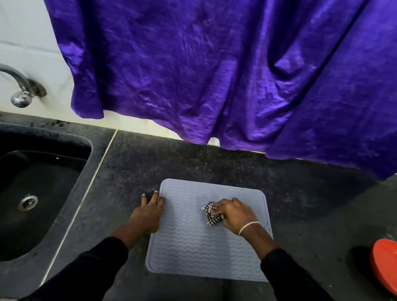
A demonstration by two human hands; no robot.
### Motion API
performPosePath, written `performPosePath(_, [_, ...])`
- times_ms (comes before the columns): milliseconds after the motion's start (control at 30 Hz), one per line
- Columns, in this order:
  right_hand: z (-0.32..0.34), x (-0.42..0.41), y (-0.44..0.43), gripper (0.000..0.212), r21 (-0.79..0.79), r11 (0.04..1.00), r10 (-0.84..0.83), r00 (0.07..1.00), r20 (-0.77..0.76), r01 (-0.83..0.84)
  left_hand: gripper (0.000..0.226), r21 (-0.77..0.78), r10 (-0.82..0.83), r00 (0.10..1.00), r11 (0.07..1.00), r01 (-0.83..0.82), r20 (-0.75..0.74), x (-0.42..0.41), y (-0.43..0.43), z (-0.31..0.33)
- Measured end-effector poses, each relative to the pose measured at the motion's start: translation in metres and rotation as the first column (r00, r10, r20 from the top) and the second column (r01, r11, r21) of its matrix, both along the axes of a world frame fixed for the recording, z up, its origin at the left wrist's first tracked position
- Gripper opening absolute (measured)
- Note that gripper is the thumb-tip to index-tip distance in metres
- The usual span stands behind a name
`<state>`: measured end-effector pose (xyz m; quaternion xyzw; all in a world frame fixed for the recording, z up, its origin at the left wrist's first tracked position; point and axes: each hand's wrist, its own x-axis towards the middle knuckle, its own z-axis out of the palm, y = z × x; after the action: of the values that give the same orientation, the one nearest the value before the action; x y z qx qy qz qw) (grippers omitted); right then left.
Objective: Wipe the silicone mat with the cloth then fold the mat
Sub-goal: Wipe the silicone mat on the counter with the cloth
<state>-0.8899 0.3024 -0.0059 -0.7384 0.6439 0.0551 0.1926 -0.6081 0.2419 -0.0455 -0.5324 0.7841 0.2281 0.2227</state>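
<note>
Head view: grey silicone mat (204, 248) lies flat on the dark counter (310, 217). Right hand (232, 216), fingers curled, presses a checked cloth (211, 213) onto it; left hand (149, 211) rests flat, fingers extended, on the mat's left edge. Sink (7, 195) and red bowl (392, 269) look empty.

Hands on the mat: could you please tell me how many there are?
2. The left hand rests flat on the mat's left edge; the right hand presses the cloth near its middle.

Flat grey mat (204, 243), bunched checked cloth (211, 214)
</note>
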Motion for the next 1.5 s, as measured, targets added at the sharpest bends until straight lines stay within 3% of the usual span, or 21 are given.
performPosePath(333, [-0.026,0.011,0.012,0.049,0.018,1.0,0.005,0.995,0.099,-0.007,0.085,-0.017,0.079,0.997,0.997,-0.079,0.0,-0.01,0.01,-0.014])
performPosePath(500, [-0.024,-0.024,0.021,0.044,0.011,0.998,-0.056,0.997,0.049,0.056,0.083,-0.012,0.095,0.995,0.995,-0.095,0.001,-0.012,0.011,-0.02])
performPosePath(1033, [-0.035,-0.045,0.022,0.044,0.036,0.999,-0.021,0.987,0.159,0.015,0.092,-0.023,0.138,0.99,0.99,-0.138,-0.002,-0.014,0.007,-0.03])
performPosePath(1267, [-0.029,-0.083,0.011,0.04,0.035,0.998,-0.05,0.998,0.043,0.048,0.092,-0.027,0.139,0.99,0.99,-0.139,-0.016,-0.01,0.003,-0.041])
performPosePath(1500, [-0.024,-0.057,0.004,0.043,-0.001,1.0,-0.005,0.991,0.134,0.006,0.098,-0.037,0.135,0.99,0.99,-0.137,-0.035,-0.007,-0.001,-0.046])
